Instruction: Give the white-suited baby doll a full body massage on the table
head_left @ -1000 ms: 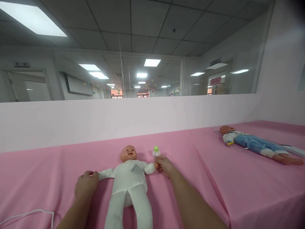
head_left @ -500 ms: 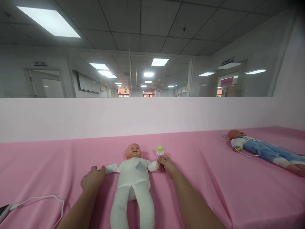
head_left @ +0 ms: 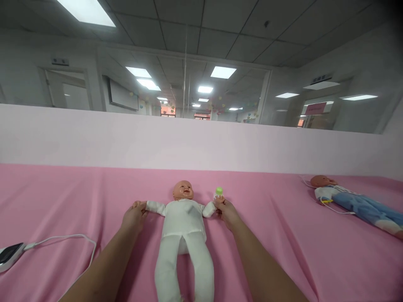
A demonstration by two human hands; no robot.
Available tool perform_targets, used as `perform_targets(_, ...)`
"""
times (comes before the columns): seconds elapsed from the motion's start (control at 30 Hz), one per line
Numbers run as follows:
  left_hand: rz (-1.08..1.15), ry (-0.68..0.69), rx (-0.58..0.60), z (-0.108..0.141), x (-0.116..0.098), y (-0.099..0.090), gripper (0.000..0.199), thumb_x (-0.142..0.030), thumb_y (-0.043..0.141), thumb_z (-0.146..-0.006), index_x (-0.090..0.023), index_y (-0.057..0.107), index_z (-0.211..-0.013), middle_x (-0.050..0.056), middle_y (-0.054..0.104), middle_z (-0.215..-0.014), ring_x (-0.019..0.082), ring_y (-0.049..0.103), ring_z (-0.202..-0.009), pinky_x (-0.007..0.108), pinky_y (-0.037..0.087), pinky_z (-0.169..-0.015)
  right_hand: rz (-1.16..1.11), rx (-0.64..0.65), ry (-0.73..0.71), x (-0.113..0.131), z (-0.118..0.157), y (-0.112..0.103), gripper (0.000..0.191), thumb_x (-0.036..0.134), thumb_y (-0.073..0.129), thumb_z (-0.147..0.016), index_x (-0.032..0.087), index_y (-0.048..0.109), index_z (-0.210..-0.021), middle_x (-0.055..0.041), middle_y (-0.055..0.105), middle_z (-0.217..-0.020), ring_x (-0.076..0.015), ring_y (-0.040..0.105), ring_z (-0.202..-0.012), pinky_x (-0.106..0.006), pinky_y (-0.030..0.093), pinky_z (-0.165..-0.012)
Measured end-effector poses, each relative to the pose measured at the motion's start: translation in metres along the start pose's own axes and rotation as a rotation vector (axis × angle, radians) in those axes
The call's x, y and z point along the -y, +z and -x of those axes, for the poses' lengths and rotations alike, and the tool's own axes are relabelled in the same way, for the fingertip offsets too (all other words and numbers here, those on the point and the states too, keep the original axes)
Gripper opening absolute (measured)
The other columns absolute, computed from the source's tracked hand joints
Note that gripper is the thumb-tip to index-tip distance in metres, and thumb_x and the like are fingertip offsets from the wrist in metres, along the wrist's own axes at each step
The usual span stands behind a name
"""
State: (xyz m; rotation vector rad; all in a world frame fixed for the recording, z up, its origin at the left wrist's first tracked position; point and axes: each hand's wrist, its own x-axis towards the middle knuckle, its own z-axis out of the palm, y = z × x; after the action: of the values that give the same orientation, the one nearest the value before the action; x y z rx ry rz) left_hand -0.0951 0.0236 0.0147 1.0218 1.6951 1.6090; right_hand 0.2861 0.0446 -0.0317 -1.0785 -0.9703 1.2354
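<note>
A baby doll (head_left: 184,218) in a white top and white trousers lies face up on a pink cloth (head_left: 270,235), its arms stretched out sideways. My left hand (head_left: 134,216) is closed around the doll's hand at the left of the view. On the other side, my right hand (head_left: 227,213) grips the doll's other hand between thumb and fingers. Just behind that hand stands a small white bottle (head_left: 218,193) with a green cap, its lower part hidden by the fingers and the doll's hand.
Far right lies a second doll (head_left: 355,203) in blue and white clothes, with a thin white tube beside it. At the left edge is a device with a dark screen (head_left: 11,255), joined to a white cable (head_left: 67,236). A low white wall (head_left: 189,144) with glass above runs behind.
My left hand has turned and shifted, and the doll's hand now shows in its grip. My right hand still holds the other doll hand. The camera view has tilted slightly.
</note>
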Motion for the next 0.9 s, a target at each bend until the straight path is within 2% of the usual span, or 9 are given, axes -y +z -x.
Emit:
perform_targets(0.07,0.150,-0.065,0.082,0.004,-0.002,0.007,0.009,-0.026,0.061,-0.088,-0.019,0.060,-0.094,0.011,0.074,-0.100,0.024,0.074,-0.102,0.033,0.062,-0.090,0.004,-0.004,0.017,0.006,0.004,-0.001,0.051,0.049,0.088,-0.067,0.019,0.065,-0.102,-0.0051,0.070,-0.088,-0.0181,0.065,-0.074,-0.030,0.055,-0.066)
perform_targets(0.13,0.248,-0.014,0.118,0.012,-0.007,0.010,0.019,-0.033,0.066,-0.089,-0.018,0.063,-0.101,0.012,0.074,-0.111,0.025,0.072,-0.109,0.035,0.060,-0.096,-0.008,-0.030,-0.046,0.015,0.009,0.001,0.056,0.047,0.088,-0.067,0.020,0.066,-0.110,-0.0081,0.072,-0.102,-0.0226,0.069,-0.087,-0.035,0.059,-0.074)
perform_targets(0.27,0.068,0.371,0.211,0.041,-0.023,0.011,0.039,-0.043,0.069,-0.087,-0.021,0.068,-0.120,0.008,0.073,-0.126,0.026,0.068,-0.118,0.038,0.053,-0.105,0.081,-0.032,-0.328,0.032,0.026,0.021,0.061,0.035,0.087,-0.070,0.024,0.065,-0.126,-0.0091,0.069,-0.129,-0.0264,0.067,-0.114,-0.039,0.058,-0.095)
perform_targets(0.4,-0.383,0.577,0.502,0.071,-0.038,0.013,0.038,-0.045,0.062,-0.090,-0.028,0.074,-0.121,0.003,0.079,-0.109,0.027,0.072,-0.099,0.036,0.054,-0.093,0.359,0.236,-0.442,0.037,0.052,0.050,0.040,0.028,0.079,-0.078,0.024,0.075,-0.117,-0.0084,0.073,-0.121,-0.0262,0.068,-0.108,-0.042,0.056,-0.098)
perform_targets(0.47,-0.530,0.634,0.650,0.077,-0.041,0.015,0.039,-0.041,0.063,-0.088,-0.030,0.076,-0.122,0.003,0.080,-0.110,0.028,0.073,-0.097,0.037,0.054,-0.091,0.533,0.411,-0.500,0.038,0.063,0.060,0.036,0.025,0.079,-0.077,0.026,0.079,-0.113,-0.0081,0.074,-0.121,-0.0282,0.067,-0.113,-0.045,0.054,-0.102)
perform_targets(0.53,-0.598,0.642,0.721,0.078,-0.040,0.015,0.045,-0.035,0.064,-0.084,-0.031,0.076,-0.127,0.004,0.079,-0.118,0.031,0.072,-0.104,0.038,0.052,-0.097,0.682,0.489,-0.567,0.039,0.071,0.065,0.039,0.020,0.080,-0.075,0.029,0.081,-0.113,-0.0073,0.073,-0.124,-0.0302,0.064,-0.120,-0.047,0.051,-0.107)
perform_targets(0.63,-0.621,0.617,0.737,0.076,-0.038,0.018,0.052,-0.028,0.062,-0.081,-0.032,0.075,-0.131,0.003,0.076,-0.128,0.033,0.069,-0.116,0.040,0.047,-0.106,0.804,0.487,-0.656,0.042,0.077,0.070,0.045,0.014,0.077,-0.073,0.031,0.081,-0.114,-0.0066,0.074,-0.123,-0.0300,0.062,-0.122,-0.047,0.049,-0.108)
perform_targets(0.77,-0.575,0.583,0.684,0.073,-0.035,0.021,0.044,-0.029,0.061,-0.083,-0.034,0.077,-0.123,0.003,0.080,-0.114,0.031,0.071,-0.104,0.039,0.050,-0.098,0.850,0.413,-0.700,0.043,0.076,0.073,0.040,0.014,0.075,-0.074,0.029,0.080,-0.111,-0.0061,0.075,-0.116,-0.0287,0.064,-0.113,-0.047,0.049,-0.106)
perform_targets(0.9,-0.427,0.452,0.442,0.057,-0.026,0.016,0.037,-0.040,0.064,-0.086,-0.032,0.076,-0.121,0.001,0.079,-0.110,0.029,0.072,-0.099,0.035,0.052,-0.091,0.582,0.141,-0.467,0.041,0.059,0.056,0.023,0.034,0.075,-0.084,0.026,0.079,-0.106,-0.0067,0.077,-0.106,-0.0261,0.069,-0.097,-0.041,0.056,-0.089)
